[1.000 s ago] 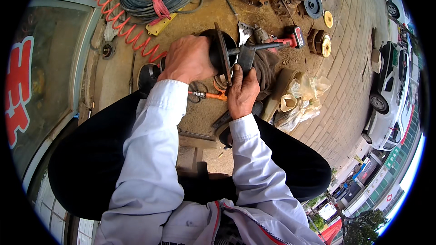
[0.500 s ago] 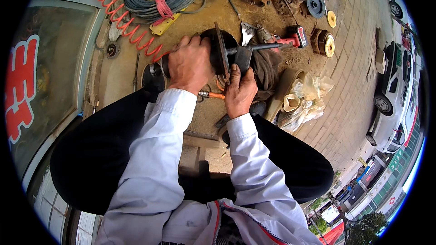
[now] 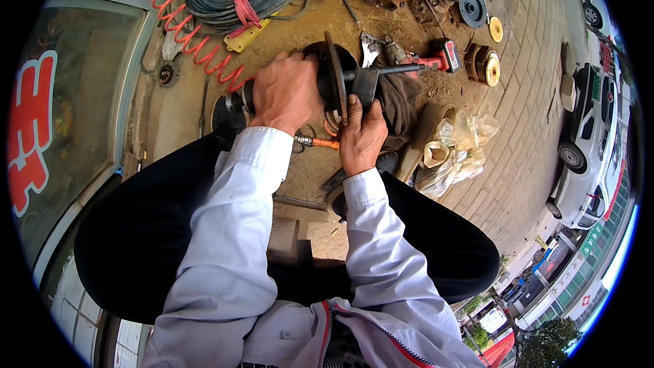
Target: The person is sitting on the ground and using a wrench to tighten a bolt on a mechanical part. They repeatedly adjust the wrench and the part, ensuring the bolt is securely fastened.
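My left hand (image 3: 286, 94) is wrapped over a dark, round metal part with a rusty flange plate (image 3: 336, 76), held on its side between my knees. A shaft (image 3: 398, 69) sticks out of the part to the right. Around that shaft, beside the flange, sits a dark rectangular metal block (image 3: 366, 86). My right hand (image 3: 361, 138) grips the lower end of this block, thumb pressed on its face. What lies under my left palm is hidden. Behind the shaft's far end, a red and black cordless tool (image 3: 436, 61) lies on the ground.
A coiled orange air hose (image 3: 194, 37) runs on the left, near a black hose coil (image 3: 197, 0). A dark cloth (image 3: 400, 102), plastic bag (image 3: 460, 150) and yellowish filter (image 3: 484, 65) lie rightward. A glass door (image 3: 82, 95) stands at left; a white car (image 3: 589, 143) is parked far right.
My left hand has shifted slightly to the right and its fingers have rolled over the round part. The flange has tilted a little. My right hand keeps its grip on the block.
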Demonstrator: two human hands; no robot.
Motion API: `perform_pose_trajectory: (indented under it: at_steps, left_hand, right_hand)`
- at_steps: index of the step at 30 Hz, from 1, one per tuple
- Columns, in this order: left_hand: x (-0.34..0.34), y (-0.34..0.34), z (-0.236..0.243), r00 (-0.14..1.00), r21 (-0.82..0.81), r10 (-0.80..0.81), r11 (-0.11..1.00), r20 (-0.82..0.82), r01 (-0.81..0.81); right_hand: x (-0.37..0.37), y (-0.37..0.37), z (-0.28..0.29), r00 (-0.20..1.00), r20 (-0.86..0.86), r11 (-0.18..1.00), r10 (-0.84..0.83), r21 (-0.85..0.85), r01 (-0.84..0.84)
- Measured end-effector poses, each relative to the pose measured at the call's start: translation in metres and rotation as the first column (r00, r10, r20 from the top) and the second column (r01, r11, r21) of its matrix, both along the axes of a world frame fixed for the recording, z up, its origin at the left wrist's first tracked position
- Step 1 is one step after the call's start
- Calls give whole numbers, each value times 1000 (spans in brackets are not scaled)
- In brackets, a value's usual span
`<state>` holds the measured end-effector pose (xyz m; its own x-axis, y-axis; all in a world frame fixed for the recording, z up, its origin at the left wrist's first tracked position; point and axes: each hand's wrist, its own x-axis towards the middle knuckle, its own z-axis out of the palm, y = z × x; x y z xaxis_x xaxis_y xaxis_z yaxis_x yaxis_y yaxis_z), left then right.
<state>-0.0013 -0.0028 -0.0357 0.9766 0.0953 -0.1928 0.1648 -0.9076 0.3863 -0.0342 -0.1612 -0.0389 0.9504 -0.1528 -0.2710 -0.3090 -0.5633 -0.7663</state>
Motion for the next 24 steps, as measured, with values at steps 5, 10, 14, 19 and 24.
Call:
perform_pose_trajectory:
  at_steps: [5, 10, 14, 19, 24]
  left_hand:
    - [7, 3, 8, 994, -9, -46, 999, -100, 46]
    - [4, 7, 8, 991, -14, -55, 998, -123, 54]
    - [6, 5, 15, 991, -36, -45, 999, -126, 41]
    - [8, 4, 18, 983, 2, -25, 1000, -179, 26]
    - [9, 2, 23, 984, 1, -18, 1000, -178, 19]
  right_hand:
    - [-1, 1, -9, 989, 126, 988, -74, 142, 56]
    - [4, -8, -3, 998, 54, 999, 42, -12, -41]
    - [1, -11, -7, 983, 168, 995, 70, 61, -81]
    - [2, -8, -4, 984, 151, 994, 90, 41, -97]
    - [0, -6, -10, 989, 144, 995, 44, 79, -55]
